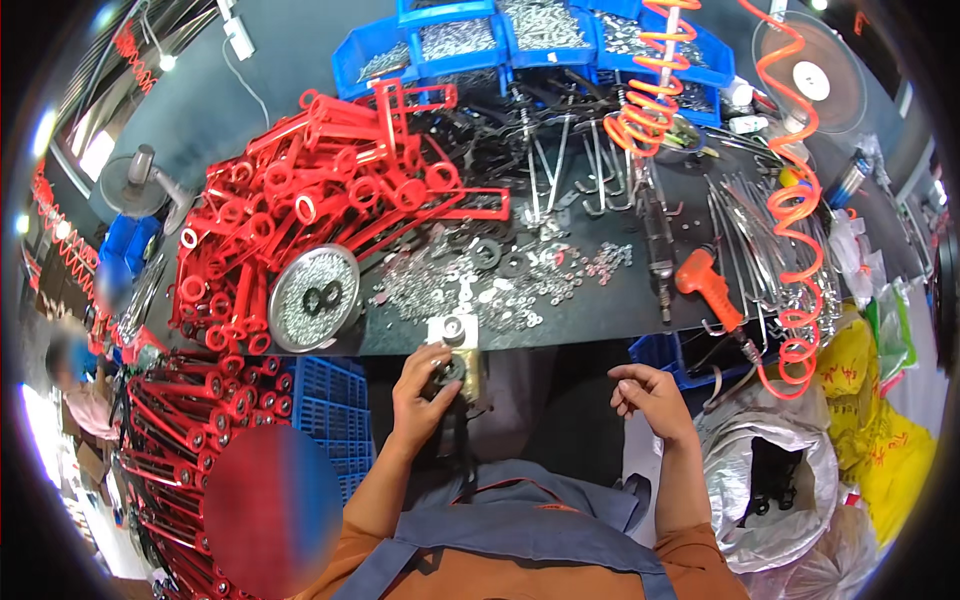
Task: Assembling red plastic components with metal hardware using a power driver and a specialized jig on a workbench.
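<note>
My left hand point(418, 398) is closed, thumb and fingers around a dark ring-shaped part point(450, 371) at the bench's front edge. Right beside it, a small metal fixture point(455, 330) with a pale square top and a round stud sticks out from the edge. My right hand point(645, 397) hangs in front of the bench, to the right, with its fingers curled in. Whether something small sits in those fingers is hidden. Beyond the fixture, loose washers and small rings point(490, 285) lie scattered on the dark bench top point(600, 315).
Red metal frames point(300, 190) are heaped at left beside a round dish point(315, 300) of small metal pieces. Blue bins point(460, 62) line the back. Coiled orange hoses point(650, 100) hang by a dark power driver point(658, 240) and an orange-handled tool point(710, 285). Sacks point(765, 480) stand lower right.
</note>
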